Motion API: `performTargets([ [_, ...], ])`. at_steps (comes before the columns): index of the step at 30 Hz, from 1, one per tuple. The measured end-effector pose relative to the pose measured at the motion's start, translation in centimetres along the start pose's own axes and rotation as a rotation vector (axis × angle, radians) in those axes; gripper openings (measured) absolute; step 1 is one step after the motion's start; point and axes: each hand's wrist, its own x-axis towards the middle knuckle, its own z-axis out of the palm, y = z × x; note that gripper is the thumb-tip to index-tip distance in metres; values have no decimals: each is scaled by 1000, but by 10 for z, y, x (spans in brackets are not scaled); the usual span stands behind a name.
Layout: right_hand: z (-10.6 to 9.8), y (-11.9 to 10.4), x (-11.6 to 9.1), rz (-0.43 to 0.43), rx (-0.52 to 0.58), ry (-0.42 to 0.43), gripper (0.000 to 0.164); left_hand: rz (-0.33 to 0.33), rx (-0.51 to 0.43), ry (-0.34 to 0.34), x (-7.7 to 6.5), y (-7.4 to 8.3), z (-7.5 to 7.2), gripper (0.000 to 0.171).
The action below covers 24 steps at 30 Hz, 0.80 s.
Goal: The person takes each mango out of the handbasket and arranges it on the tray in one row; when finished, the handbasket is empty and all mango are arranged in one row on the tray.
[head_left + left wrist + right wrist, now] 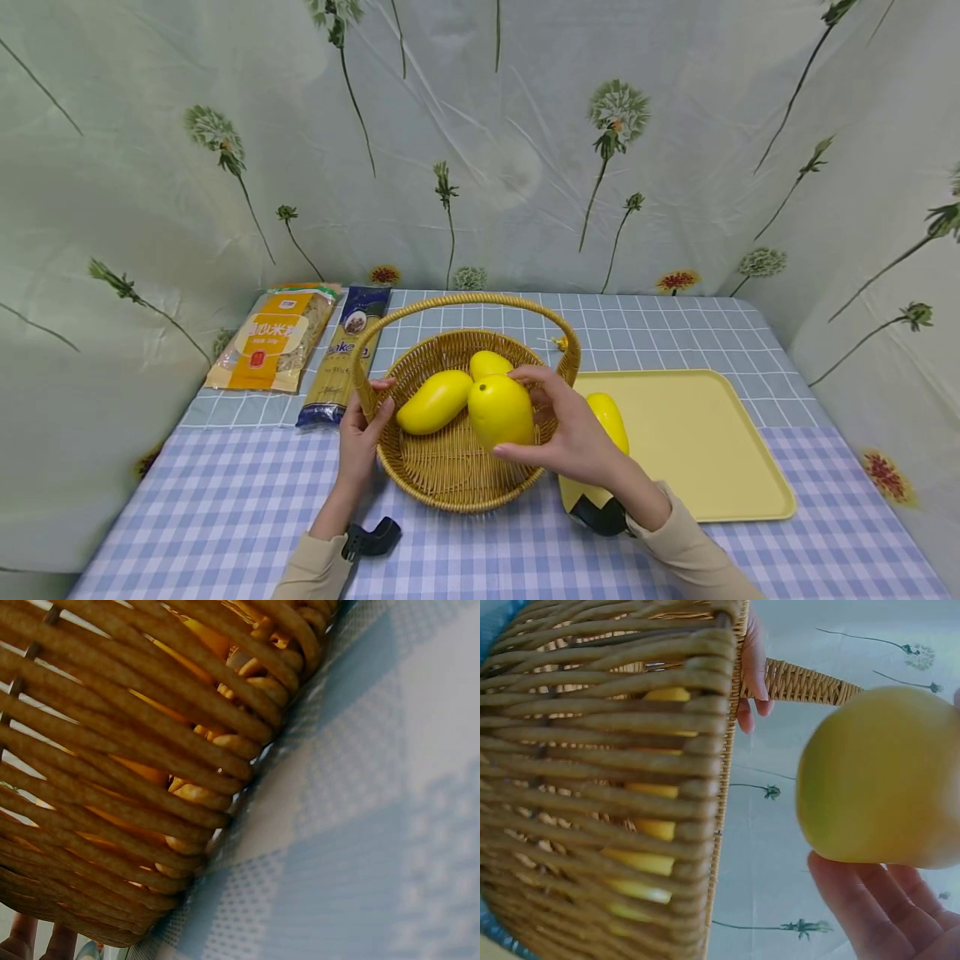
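A round-handled wicker basket (450, 483) stands on the checked cloth. My left hand (362, 437) grips its left rim at the foot of the handle; in the right wrist view its fingers (756, 671) curl over the rim. My right hand (573, 429) holds a yellow mango (498, 412) between thumb and fingers. The right wrist view puts this mango (877, 780) above the rim. Inside the basket lie a mango (435, 402) and another mango (489, 363), partly hidden behind the held one. Basket weave (112, 750) fills much of the left wrist view.
At the right lies a yellow tray (697, 442) with a mango (608, 420) near its left edge, partly behind my right hand. An orange food bag (273, 337) and a blue-ended pasta pack (345, 358) lie left of the basket. A patterned curtain (510, 167) hangs behind.
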Motion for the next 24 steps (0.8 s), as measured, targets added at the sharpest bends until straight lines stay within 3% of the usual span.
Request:
performTargets([
  [15,-24,16,-22,-184,68,259,79,-8,3,-2,1,1,1,28],
  [24,-38,21,-33,-53,87,351,81,-5,-14,10,0,1,1,30],
])
